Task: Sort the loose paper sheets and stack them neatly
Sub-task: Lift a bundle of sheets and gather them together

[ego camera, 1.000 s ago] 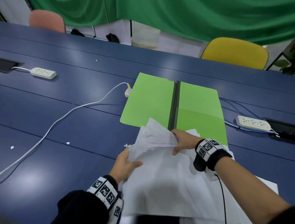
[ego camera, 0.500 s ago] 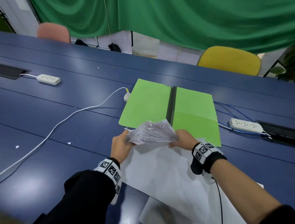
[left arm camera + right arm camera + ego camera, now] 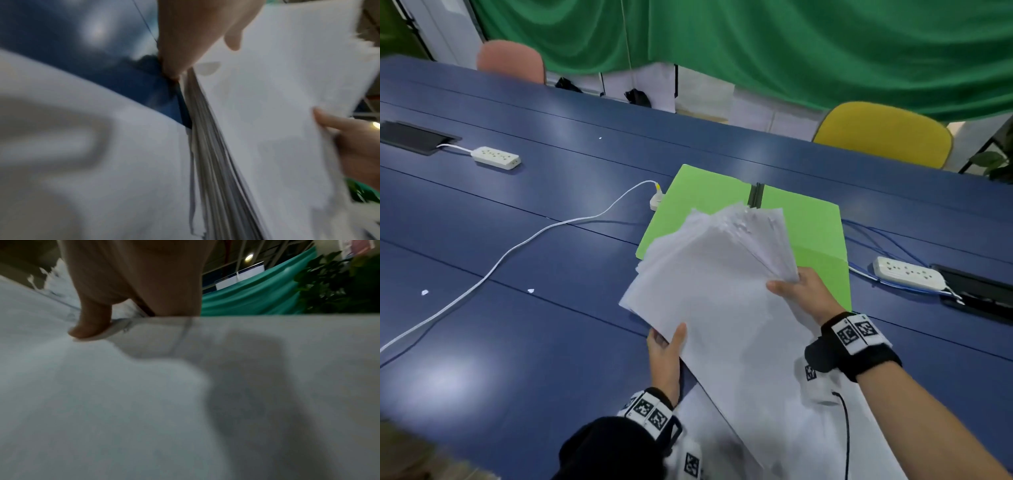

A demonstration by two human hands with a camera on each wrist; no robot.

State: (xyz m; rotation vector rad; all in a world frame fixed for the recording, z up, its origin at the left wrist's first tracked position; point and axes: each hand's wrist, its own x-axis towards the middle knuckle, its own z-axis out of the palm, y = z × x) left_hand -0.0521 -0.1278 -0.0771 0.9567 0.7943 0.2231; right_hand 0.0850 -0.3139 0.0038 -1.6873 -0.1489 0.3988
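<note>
A thick bundle of white paper sheets (image 3: 709,270) is held up, tilted, above the blue table, its far edges fanned and uneven. My left hand (image 3: 666,346) grips its near left corner, thumb on top. The right hand (image 3: 796,286) pinches the right edge, thumb on the top sheet. In the left wrist view the paper stack (image 3: 267,113) shows its layered edge beside my left hand (image 3: 197,32); in the right wrist view the thumb of my right hand (image 3: 92,318) presses on the paper (image 3: 144,402). More white sheets (image 3: 774,411) lie flat underneath.
An open green folder (image 3: 811,233) lies on the blue table (image 3: 517,325) just beyond the sheets. A white cable (image 3: 517,246) runs left of it. Power strips sit at far left (image 3: 495,158) and right (image 3: 907,275). A yellow chair (image 3: 883,135) and a pink chair (image 3: 512,61) stand behind.
The bundle, seen nearly edge-on half a second ago, has been swung up and forward so its broad face shows. The left hand shifted to the near corner, the right to the right edge.
</note>
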